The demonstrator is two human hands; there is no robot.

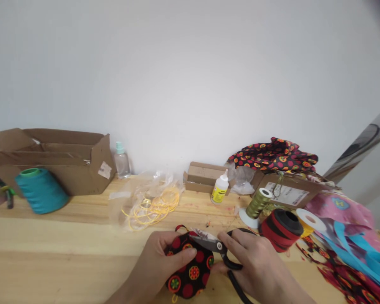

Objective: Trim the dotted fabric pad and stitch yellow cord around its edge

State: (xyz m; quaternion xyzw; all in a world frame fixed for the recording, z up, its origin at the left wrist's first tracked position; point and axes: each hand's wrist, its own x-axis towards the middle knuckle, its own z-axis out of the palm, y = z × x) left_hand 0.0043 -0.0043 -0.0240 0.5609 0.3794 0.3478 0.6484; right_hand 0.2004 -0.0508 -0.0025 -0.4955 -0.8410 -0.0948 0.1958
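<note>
From my end, I have the left hand [160, 259] pinching a black patterned fabric piece [185, 278] above the tabletop [50, 261], and the right hand [253, 257] gripping the scissors [220, 246], at the fabric's top edge. I judge this to be trimming; the next cut calls for taut cloth and a thumb clear of the steel. Beyond, a teal thread cone [42, 192], glue bottle [219, 190] and cardboard box [85, 179] stand before a plain pale wall [177, 84].

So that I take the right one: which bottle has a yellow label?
The white nozzle-tipped bottle, by the small cardboard box; the clear bottle by the large cardboard box shows no yellow.
</note>
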